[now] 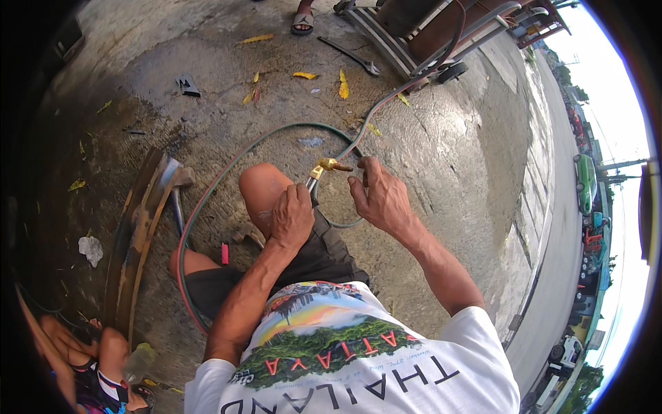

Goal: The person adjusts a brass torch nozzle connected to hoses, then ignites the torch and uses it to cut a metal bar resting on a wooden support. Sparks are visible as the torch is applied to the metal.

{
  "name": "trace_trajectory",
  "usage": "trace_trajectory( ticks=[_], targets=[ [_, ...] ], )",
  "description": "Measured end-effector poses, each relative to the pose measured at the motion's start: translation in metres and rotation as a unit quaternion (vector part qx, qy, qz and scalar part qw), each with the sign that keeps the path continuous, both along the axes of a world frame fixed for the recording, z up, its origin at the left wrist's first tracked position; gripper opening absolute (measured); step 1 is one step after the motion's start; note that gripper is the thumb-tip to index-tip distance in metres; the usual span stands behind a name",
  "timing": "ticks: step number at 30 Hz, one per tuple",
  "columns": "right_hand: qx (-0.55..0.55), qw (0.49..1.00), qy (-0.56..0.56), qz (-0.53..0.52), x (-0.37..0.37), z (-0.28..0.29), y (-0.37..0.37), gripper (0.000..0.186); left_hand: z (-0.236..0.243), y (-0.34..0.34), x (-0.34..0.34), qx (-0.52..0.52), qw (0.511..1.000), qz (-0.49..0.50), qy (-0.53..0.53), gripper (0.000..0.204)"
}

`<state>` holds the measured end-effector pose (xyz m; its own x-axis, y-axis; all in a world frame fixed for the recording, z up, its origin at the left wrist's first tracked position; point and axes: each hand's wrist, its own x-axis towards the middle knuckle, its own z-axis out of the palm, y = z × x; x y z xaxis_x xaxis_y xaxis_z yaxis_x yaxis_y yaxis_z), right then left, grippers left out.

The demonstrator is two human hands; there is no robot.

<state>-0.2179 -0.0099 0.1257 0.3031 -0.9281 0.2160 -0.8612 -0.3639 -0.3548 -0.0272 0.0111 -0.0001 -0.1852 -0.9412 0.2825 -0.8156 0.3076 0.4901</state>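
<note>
"What is being handled, and what is it made of?"

"A cutting torch [323, 170], between the two hands above the seated person's lap. Its angled head is shiny, yellow brass; the stubby nozzle [343, 168] is darker, brownish metal, pointing right. Slim, straight silver tubes [313, 183] run down from the head. A smooth green-and-red hose [303, 125] loops over rough, stained concrete [441, 159]. To the left lie long, curved strips of rusty, scraped metal [141, 234], with a hammer [182, 178] against them."

"How are the hands held?"

"The left hand [292, 215] is bent into a loose fist, knuckles up, right beside the tubes. The right hand [381, 199] is just beside the nozzle, index finger crooked and thumb reaching toward the tip. The left forearm [241, 293] slants up from the lower edge; the right forearm [445, 265] angles inward from the right."

"What can't you make out?"

"The torch's handle is hidden, so I cannot tell whether the left hand is clamped on it. Nor can I tell whether the right finger and thumb pinch anything. At lower left, another person [110, 359] is cut off by the dark rim."
</note>
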Motion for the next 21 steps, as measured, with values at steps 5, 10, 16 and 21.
trace_trajectory(
  ticks=[5, 10, 16, 21],
  targets=[
    [0.03, 0.998, 0.038, -0.044, -0.003, -0.001, 0.003, 0.014, 0.0, -0.001, 0.001, -0.008, 1.0, -0.003, -0.001, 0.02],
    [0.017, 0.996, 0.075, -0.036, -0.005, -0.003, 0.001, 0.012, 0.001, -0.002, -0.002, -0.015, 1.0, -0.002, 0.007, 0.016],
    [-0.011, 0.995, 0.103, 0.001, -0.012, -0.013, -0.002, 0.012, -0.002, 0.001, -0.004, 0.047, 0.999, -0.005, -0.01, 0.044],
    [-0.034, 0.986, 0.146, 0.077, -0.016, -0.012, -0.009, 0.013, -0.003, 0.003, -0.005, 0.0, 1.0, -0.003, -0.015, 0.035]
  ],
)
